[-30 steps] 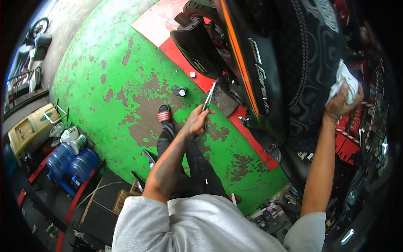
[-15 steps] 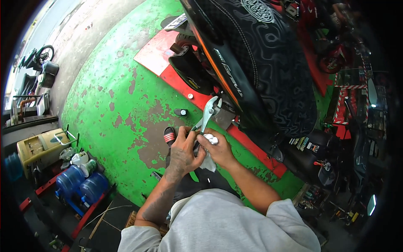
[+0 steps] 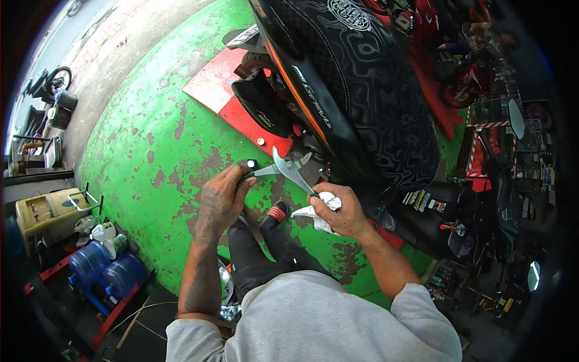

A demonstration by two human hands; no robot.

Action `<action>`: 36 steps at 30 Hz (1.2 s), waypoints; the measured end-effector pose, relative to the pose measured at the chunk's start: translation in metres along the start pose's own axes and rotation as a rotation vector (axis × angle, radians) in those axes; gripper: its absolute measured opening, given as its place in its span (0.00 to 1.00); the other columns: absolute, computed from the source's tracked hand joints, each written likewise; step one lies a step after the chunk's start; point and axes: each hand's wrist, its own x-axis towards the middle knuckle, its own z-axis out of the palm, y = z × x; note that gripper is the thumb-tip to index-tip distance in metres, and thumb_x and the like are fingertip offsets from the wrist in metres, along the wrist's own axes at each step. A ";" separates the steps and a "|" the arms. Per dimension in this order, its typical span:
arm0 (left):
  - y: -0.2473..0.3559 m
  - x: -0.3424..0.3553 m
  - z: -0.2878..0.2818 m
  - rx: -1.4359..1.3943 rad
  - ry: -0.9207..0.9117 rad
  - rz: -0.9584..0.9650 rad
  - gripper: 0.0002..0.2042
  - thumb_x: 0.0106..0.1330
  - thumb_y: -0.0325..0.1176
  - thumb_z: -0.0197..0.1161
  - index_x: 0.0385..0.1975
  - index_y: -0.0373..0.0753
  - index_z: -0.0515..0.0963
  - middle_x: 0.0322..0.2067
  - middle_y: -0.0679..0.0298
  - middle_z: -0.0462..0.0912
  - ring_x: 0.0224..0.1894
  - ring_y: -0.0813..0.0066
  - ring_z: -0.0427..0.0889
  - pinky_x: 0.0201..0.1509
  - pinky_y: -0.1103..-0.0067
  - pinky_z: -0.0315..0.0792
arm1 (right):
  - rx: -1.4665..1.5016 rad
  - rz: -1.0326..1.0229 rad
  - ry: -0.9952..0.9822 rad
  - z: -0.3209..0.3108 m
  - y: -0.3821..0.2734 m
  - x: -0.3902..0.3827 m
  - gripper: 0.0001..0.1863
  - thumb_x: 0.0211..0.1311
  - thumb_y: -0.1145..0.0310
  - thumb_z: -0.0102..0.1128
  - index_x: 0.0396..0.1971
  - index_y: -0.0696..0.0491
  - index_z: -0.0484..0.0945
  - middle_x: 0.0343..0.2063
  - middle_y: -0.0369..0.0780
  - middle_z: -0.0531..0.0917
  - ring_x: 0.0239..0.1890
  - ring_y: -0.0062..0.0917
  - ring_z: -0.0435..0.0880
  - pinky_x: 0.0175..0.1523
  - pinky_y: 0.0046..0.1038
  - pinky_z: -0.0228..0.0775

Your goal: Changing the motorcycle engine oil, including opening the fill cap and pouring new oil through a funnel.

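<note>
Viewing from the head camera: the left hand [image 3: 221, 194] is closed, fingers folded on one handle of the metal pliers [image 3: 283, 167]. The right hand [image 3: 345, 215] is closed on the other handle, a white cloth [image 3: 321, 218] bunched in the same grip. The pliers are held between both hands, handles spread wide, above the green floor [image 3: 136, 175]. Adjacent, a black motorcycle [image 3: 386, 108] stands on a red platform [image 3: 240, 123].

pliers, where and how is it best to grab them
Probably by the two handles, from the person's side, one per hand. The pliers are spread wide: one handle runs to the left hand, the other to the right hand, while the jaws point away from the body.
</note>
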 end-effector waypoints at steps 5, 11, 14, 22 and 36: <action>0.037 -0.016 0.030 -0.571 -0.222 -0.521 0.12 0.77 0.39 0.52 0.43 0.34 0.74 0.29 0.59 0.76 0.30 0.70 0.75 0.37 0.73 0.70 | 0.079 0.002 0.157 0.017 0.016 -0.008 0.09 0.67 0.69 0.61 0.39 0.60 0.79 0.27 0.37 0.82 0.30 0.16 0.78 0.35 0.23 0.70; 0.080 -0.033 0.115 -1.337 0.220 -0.500 0.15 0.79 0.38 0.47 0.55 0.33 0.69 0.49 0.61 0.76 0.50 0.80 0.72 0.56 0.80 0.67 | 0.147 -0.017 0.370 0.063 0.048 -0.008 0.14 0.71 0.65 0.59 0.49 0.57 0.73 0.35 0.38 0.78 0.36 0.20 0.76 0.40 0.24 0.70; 0.062 -0.028 0.105 -1.224 0.082 -0.463 0.14 0.79 0.38 0.48 0.51 0.34 0.70 0.44 0.61 0.78 0.48 0.79 0.76 0.54 0.80 0.70 | 0.026 -0.010 0.426 0.033 0.044 -0.008 0.13 0.71 0.67 0.58 0.50 0.56 0.74 0.35 0.37 0.78 0.36 0.20 0.77 0.41 0.24 0.70; -0.039 -0.026 0.123 -0.934 -0.177 -0.435 0.15 0.71 0.38 0.60 0.48 0.35 0.70 0.37 0.61 0.75 0.39 0.72 0.78 0.43 0.75 0.73 | -0.287 -0.370 0.955 -0.124 0.020 0.029 0.10 0.72 0.65 0.54 0.39 0.57 0.75 0.35 0.36 0.76 0.37 0.19 0.74 0.45 0.23 0.67; -0.206 0.106 0.349 -0.340 -0.642 -0.660 0.42 0.52 0.57 0.63 0.70 0.51 0.64 0.65 0.38 0.65 0.68 0.44 0.64 0.69 0.58 0.63 | -0.726 -0.464 0.964 -0.190 0.077 0.149 0.08 0.70 0.67 0.61 0.37 0.57 0.76 0.32 0.35 0.79 0.33 0.18 0.77 0.39 0.22 0.71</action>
